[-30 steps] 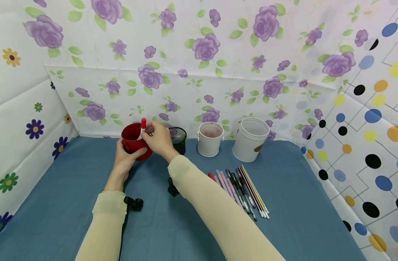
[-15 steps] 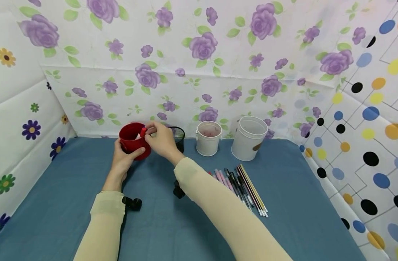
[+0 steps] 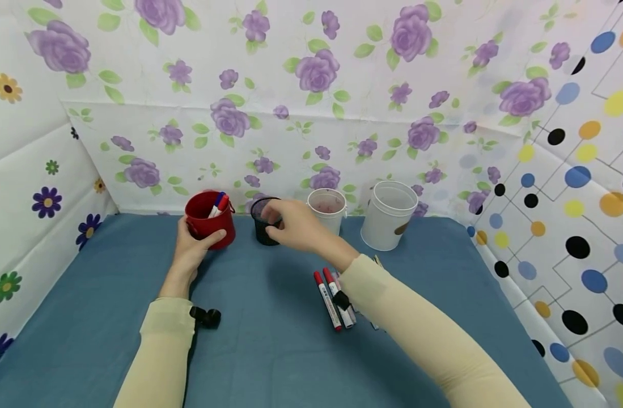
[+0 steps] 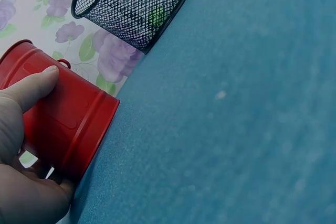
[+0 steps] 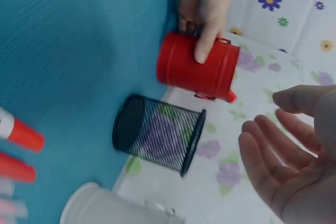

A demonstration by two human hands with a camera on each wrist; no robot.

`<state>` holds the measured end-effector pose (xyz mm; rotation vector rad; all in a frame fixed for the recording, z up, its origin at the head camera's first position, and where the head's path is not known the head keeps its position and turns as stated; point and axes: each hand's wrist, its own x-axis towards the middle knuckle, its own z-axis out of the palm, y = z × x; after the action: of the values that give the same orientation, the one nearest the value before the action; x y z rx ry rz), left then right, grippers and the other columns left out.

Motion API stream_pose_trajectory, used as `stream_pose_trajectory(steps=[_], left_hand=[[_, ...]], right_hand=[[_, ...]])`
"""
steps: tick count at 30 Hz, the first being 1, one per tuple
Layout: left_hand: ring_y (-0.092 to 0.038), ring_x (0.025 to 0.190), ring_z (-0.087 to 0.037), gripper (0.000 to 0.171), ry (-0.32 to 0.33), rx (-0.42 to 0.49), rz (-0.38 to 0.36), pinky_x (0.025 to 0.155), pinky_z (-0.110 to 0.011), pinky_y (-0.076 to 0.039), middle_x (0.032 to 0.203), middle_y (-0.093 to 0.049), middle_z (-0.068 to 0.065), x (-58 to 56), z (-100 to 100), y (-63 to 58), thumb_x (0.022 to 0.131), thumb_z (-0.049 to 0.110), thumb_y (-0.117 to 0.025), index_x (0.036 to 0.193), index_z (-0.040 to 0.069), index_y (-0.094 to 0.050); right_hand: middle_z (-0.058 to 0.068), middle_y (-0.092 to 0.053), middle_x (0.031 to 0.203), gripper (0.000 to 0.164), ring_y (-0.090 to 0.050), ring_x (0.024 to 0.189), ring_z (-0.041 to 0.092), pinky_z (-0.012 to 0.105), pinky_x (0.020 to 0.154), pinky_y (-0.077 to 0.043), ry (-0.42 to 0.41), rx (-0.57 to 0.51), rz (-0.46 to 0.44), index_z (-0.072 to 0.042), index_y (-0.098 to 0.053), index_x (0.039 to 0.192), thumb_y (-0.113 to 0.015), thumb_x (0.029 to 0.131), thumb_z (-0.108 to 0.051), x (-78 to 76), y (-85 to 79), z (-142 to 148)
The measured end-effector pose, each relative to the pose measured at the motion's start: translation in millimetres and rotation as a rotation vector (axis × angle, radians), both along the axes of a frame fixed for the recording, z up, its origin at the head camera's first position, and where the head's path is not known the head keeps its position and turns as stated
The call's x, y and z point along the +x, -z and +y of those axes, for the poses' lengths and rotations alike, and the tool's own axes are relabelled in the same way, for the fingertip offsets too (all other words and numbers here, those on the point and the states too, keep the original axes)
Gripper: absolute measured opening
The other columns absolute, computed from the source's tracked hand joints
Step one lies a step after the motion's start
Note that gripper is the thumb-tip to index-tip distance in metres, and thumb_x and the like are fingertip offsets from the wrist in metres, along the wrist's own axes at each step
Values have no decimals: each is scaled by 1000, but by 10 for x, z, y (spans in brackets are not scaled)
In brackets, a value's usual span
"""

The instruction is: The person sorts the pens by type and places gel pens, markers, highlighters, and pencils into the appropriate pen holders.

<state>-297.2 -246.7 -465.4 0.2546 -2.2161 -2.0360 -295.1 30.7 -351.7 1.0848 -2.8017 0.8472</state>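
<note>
Red bucket (image 3: 212,226) is clasped by left grip (image 3: 190,250), likely for steadiness; right of it, relaxed right grip (image 3: 298,226) is unoccupied.

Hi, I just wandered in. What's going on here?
A person's left hand grips a red bucket with two markers standing in it, one blue-capped and one red-capped. The right hand is empty, held in the air near a black mesh cup. Two red-capped markers lie on the blue cloth, and two white buckets stand at the back.
</note>
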Motion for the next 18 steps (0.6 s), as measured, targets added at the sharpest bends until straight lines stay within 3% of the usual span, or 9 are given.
stream_pose_trajectory(steps=[8,13,18], left_hand=[[-22,157,-35,106,2,-7,-5,127,-55,-31,175,-17,-12,4,14,4,94,14,-81,169,14,-6],[-22,157,-35,104,1,-8,2,127,-55,-31,175,-17,-13,6,15,0,95,14,-80,169,13,-7],[-22,157,-35,103,-3,-19,-2,127,-55,-31,174,-18,-13,3,16,8,95,14,-80,169,13,-8]], right_hand=[[3,-74,103,22,-70,82,13,32,76,-59,75,-32,-51,-12,-71,123,-74,101,-17,206,-34,385],[3,-75,101,25,-70,82,14,32,76,-60,107,-8,-64,-11,-71,123,-77,99,-17,291,87,574],[4,-75,101,27,-68,77,11,31,70,-57,119,-13,-132,-11,-71,124,-78,99,-17,390,255,732]])
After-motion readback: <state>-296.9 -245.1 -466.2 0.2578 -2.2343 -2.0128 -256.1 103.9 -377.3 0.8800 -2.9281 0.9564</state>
